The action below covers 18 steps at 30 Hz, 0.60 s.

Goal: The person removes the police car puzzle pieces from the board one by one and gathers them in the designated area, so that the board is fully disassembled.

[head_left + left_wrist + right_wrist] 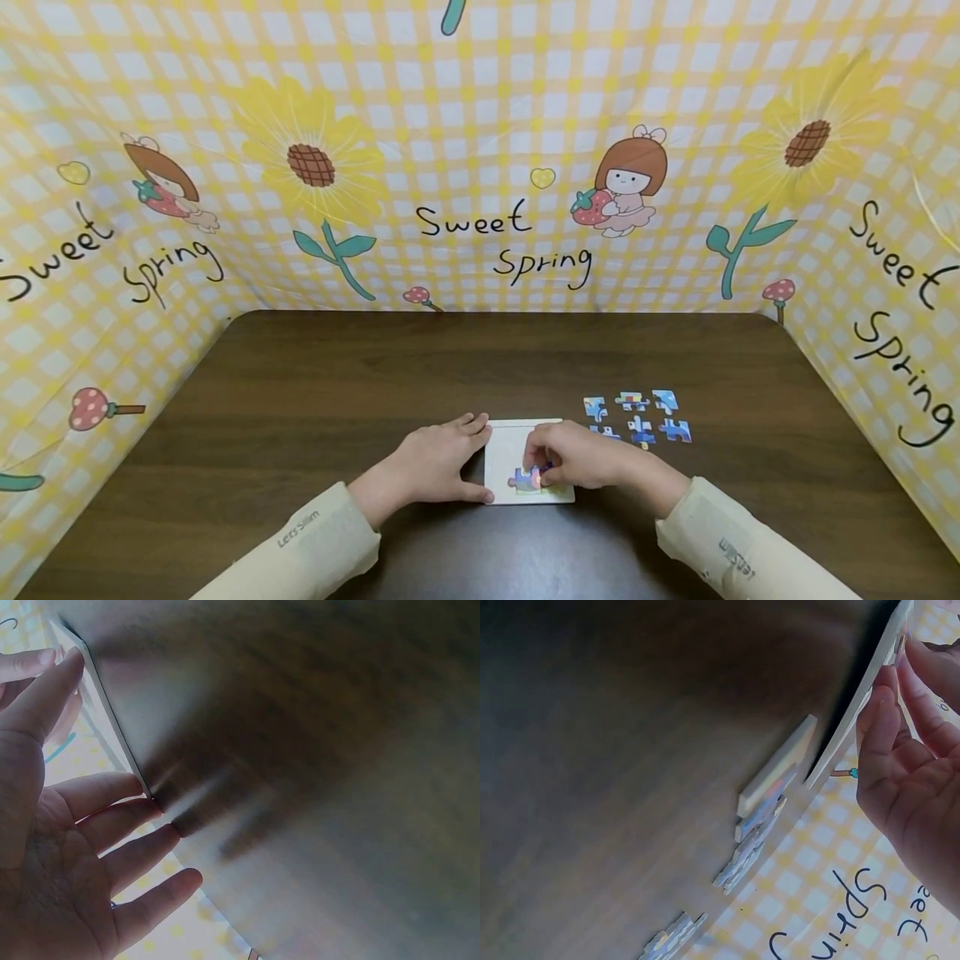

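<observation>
A white puzzle tray (504, 446) with a raised rim lies on the table in the head view. My left hand (444, 460) has its fingers spread, with fingertips and thumb against the tray's left edge; the left wrist view shows the same fingers (112, 864) extended. Above the tray's lower right part, my right hand (583, 456) pinches a small colourful puzzle piece between thumb and index finger, its fingertips covering much of it. A blue and purple puzzle piece (525, 482) shows in the tray just by those fingertips. In the right wrist view the right hand (915, 742) overlaps the tray's edge.
Several loose blue puzzle pieces (664, 401) lie to the right of the tray, some partly behind the right hand. They also appear edge-on in the right wrist view. A yellow checked cloth (465, 150) surrounds the dark wooden table (337, 375) at the back and sides.
</observation>
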{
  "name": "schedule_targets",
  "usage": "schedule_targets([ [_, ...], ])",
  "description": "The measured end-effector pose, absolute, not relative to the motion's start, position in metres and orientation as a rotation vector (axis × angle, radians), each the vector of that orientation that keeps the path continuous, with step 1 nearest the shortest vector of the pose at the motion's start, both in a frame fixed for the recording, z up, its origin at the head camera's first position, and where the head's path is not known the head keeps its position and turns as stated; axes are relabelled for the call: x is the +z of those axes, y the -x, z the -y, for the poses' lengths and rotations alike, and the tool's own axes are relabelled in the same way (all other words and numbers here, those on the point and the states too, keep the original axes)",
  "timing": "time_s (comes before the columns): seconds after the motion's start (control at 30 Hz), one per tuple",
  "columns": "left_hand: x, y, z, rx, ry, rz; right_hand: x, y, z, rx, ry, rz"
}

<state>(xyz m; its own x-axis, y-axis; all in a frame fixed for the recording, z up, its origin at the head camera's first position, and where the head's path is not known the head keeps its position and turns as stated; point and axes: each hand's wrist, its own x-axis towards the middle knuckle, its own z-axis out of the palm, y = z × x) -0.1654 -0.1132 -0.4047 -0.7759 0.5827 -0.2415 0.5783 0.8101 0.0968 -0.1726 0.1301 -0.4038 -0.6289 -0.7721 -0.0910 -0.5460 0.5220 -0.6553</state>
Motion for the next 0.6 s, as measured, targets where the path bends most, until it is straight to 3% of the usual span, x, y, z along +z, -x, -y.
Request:
schedule_targets([
  [0.6,-0.4051,0.1649,0.1134,0.029,-0.902,-2.744,-0.4028,0.1755,-0.1316,-0.976,1.004,-2.281],
])
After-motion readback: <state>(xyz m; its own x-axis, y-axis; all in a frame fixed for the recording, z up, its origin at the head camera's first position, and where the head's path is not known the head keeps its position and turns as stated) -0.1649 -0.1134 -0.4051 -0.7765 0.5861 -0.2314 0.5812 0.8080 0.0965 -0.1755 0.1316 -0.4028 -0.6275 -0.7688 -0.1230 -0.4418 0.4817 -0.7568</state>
